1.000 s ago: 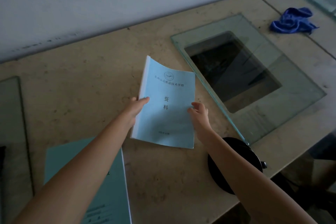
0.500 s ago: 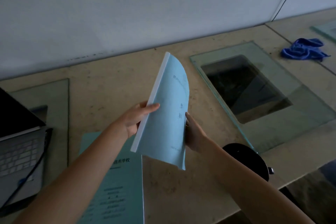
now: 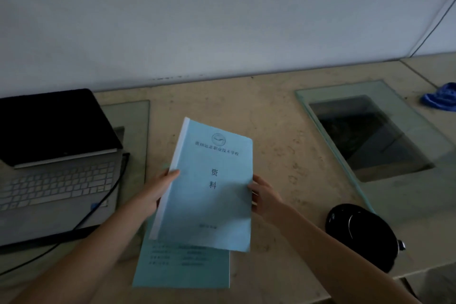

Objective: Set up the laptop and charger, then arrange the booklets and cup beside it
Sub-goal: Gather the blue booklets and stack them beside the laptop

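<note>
A light blue booklet (image 3: 209, 187) with a white spine is held just above the table by both hands. My left hand (image 3: 158, 187) grips its spine edge and my right hand (image 3: 264, 195) pinches its right edge. Under it lies a second, greener booklet (image 3: 182, 266) flat on the table. The open laptop (image 3: 56, 168) stands at the left, screen dark, with a black charger cable (image 3: 108, 195) running from its right side towards the table's front edge. A black cup (image 3: 362, 232) sits at the right near the table's front edge.
A glass pane (image 3: 419, 192) covers a dark rectangular opening at the right. Another glass pane (image 3: 135, 116) lies under the laptop. A blue cloth (image 3: 441, 99) is bunched at the far right. The white wall runs close behind the table.
The booklet was lifted off the table, tipped up on edge, carried left and laid back nearly flat over the second booklet. The view swung left, bringing the laptop in.
</note>
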A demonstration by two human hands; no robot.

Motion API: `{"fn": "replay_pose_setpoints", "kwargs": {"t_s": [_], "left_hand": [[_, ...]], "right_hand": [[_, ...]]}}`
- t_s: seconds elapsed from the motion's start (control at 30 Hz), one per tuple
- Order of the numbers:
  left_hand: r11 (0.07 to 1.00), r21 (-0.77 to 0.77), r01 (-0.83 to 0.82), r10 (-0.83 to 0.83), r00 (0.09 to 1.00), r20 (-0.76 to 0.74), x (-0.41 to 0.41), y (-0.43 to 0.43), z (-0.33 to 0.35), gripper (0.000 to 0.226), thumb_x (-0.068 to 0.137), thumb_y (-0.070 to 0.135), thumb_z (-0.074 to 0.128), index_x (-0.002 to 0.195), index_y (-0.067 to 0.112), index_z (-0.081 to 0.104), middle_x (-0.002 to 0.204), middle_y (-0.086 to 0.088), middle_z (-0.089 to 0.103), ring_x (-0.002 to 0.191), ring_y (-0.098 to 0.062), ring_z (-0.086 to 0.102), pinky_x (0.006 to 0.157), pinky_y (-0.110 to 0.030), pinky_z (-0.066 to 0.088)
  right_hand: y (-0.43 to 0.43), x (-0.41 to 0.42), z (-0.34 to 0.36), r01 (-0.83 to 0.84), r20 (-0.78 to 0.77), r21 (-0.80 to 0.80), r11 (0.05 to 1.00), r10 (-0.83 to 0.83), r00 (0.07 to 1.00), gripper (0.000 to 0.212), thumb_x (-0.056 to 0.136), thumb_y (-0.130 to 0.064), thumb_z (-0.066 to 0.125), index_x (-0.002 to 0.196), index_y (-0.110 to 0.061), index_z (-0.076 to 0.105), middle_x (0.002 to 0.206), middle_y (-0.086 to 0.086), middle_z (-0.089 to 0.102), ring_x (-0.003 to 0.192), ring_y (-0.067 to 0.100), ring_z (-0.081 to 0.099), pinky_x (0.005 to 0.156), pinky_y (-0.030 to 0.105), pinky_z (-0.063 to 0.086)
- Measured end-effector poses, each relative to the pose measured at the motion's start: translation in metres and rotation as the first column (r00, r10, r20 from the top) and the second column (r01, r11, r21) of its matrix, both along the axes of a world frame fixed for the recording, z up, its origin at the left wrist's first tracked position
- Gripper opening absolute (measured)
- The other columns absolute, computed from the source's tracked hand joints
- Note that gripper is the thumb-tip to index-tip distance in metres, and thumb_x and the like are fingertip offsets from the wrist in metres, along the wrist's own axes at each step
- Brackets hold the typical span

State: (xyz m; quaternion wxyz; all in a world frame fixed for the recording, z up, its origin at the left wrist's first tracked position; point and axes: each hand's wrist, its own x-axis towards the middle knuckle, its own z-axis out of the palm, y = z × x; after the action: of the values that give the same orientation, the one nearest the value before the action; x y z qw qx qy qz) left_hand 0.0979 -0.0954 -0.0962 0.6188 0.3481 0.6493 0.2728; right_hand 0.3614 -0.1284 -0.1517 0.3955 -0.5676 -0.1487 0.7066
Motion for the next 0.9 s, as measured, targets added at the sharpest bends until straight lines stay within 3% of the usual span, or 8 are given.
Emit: {"fn": "replay_pose_setpoints", "kwargs": {"t_s": [0.1,0.2,0.3,0.43,0.57,0.67,0.8,0.9], "left_hand": [[0.998,-0.061,0.001,-0.005,0.998,-0.068,-0.029,-0.019,-0.013,0.038,0.093,0.028,0.053,0.125,0.007,0.054,0.125,-0.020,0.060,0.106,-0.035,0.061,0.095,-0.048,0.047],[0.994,-0.106,0.010,-0.023,0.992,-0.122,-0.050,-0.038,-0.025,0.041,0.090,0.027,0.057,0.125,0.006,0.051,0.116,-0.016,0.063,0.105,-0.034,0.060,0.096,-0.049,0.046],[0.992,-0.117,0.042,-0.060,0.985,-0.160,-0.061,-0.058,-0.037,0.036,0.090,0.023,0.058,0.121,0.005,0.053,0.101,-0.006,0.066,0.090,-0.022,0.063,0.076,-0.036,0.051],[0.995,-0.071,0.065,-0.079,0.972,-0.221,-0.067,-0.077,-0.053,0.039,0.090,0.019,0.059,0.123,0.001,0.052,0.117,-0.016,0.064,0.099,-0.029,0.063,0.089,-0.043,0.051],[0.990,0.026,0.141,-0.124,0.935,-0.331,-0.068,-0.085,-0.060,0.037,0.089,0.020,0.060,0.121,0.005,0.052,0.114,-0.013,0.064,0.087,-0.019,0.061,0.067,-0.026,0.050],[0.968,0.093,0.233,-0.170,0.881,-0.441,-0.070,-0.084,-0.061,0.028,0.089,0.021,0.060,0.113,0.006,0.055,0.110,-0.012,0.065,0.083,-0.017,0.060,0.062,-0.021,0.046],[0.937,0.143,0.320,-0.186,0.800,-0.571,-0.072,-0.087,-0.057,0.028,0.089,0.024,0.060,0.110,0.006,0.054,0.101,-0.012,0.066,0.083,-0.021,0.063,0.068,-0.031,0.053],[0.926,0.148,0.346,-0.186,0.764,-0.618,-0.074,-0.089,-0.054,0.031,0.089,0.021,0.060,0.113,0.004,0.053,0.101,-0.014,0.064,0.088,-0.025,0.063,0.078,-0.039,0.053]], "right_hand": [[-0.005,-0.019,0.001,-0.082,0.062,-0.020,0.996,0.083,0.995,0.035,0.096,-0.003,0.038,0.121,-0.022,0.054,0.098,0.006,0.060,0.081,0.020,0.058,0.069,0.032,0.047],[-0.015,-0.034,-0.004,-0.132,0.099,-0.024,0.991,0.134,0.986,0.038,0.094,0.002,0.035,0.123,-0.015,0.054,0.092,0.007,0.060,0.064,0.013,0.060,0.054,0.027,0.049],[-0.030,-0.045,-0.013,-0.163,0.147,-0.038,0.986,0.167,0.975,0.034,0.092,0.001,0.039,0.107,-0.017,0.063,0.091,0.004,0.068,0.069,0.016,0.067,0.054,0.030,0.054],[-0.044,-0.052,-0.020,-0.172,0.195,-0.047,0.984,0.178,0.964,0.035,0.090,-0.001,0.043,0.091,-0.016,0.075,0.077,0.003,0.075,0.068,0.019,0.072,0.054,0.030,0.056],[-0.053,-0.053,-0.022,-0.157,0.257,-0.030,0.987,0.160,0.953,0.040,0.090,-0.004,0.045,0.080,-0.023,0.078,0.068,-0.001,0.074,0.063,0.016,0.072,0.054,0.027,0.055],[-0.055,-0.051,-0.022,-0.150,0.277,-0.007,0.989,0.146,0.950,0.041,0.091,-0.005,0.045,0.080,-0.025,0.079,0.071,0.000,0.075,0.067,0.017,0.073,0.057,0.028,0.056],[-0.056,-0.052,-0.022,-0.113,0.299,0.011,0.994,0.105,0.949,0.037,0.093,-0.005,0.042,0.093,-0.020,0.075,0.076,-0.001,0.076,0.070,0.016,0.073,0.060,0.030,0.056],[-0.056,-0.055,-0.022,-0.101,0.326,0.013,0.995,0.091,0.941,0.042,0.092,-0.003,0.040,0.088,-0.024,0.075,0.078,-0.001,0.076,0.069,0.015,0.072,0.061,0.030,0.056]]}}
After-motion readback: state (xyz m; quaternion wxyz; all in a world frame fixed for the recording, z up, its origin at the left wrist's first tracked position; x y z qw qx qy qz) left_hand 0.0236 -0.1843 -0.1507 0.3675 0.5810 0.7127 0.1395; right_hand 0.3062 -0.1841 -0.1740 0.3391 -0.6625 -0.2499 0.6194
